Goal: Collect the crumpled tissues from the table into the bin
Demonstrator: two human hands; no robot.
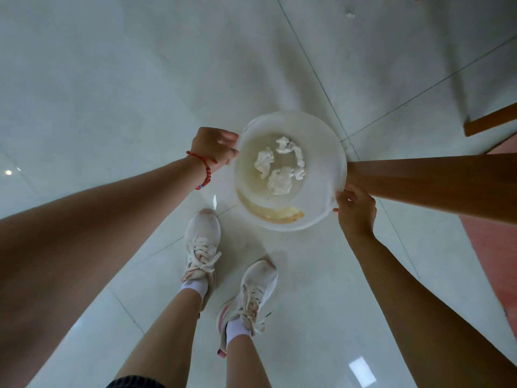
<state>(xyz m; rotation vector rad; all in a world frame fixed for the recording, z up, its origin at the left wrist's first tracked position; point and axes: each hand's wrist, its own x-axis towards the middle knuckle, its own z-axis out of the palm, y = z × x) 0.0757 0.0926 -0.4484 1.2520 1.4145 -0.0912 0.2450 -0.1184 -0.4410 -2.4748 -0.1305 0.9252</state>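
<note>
Gripping the translucent bin by opposite rim edges, left hand and right hand carry what looks a light, slightly flexible load of soft crumpled tissues at frame centre.

Head view, straight down, floorward

Bin: translucent white plastic, smooth, slightly cloudy. Crumpled tissues inside: soft matt white paper, wrinkled. Floor tiles: glossy, v. reflective. Table leg: smooth brown wood, satin. Sneakers: white fabric w/ cloth laces. Bracelet: red braided cord.
</note>
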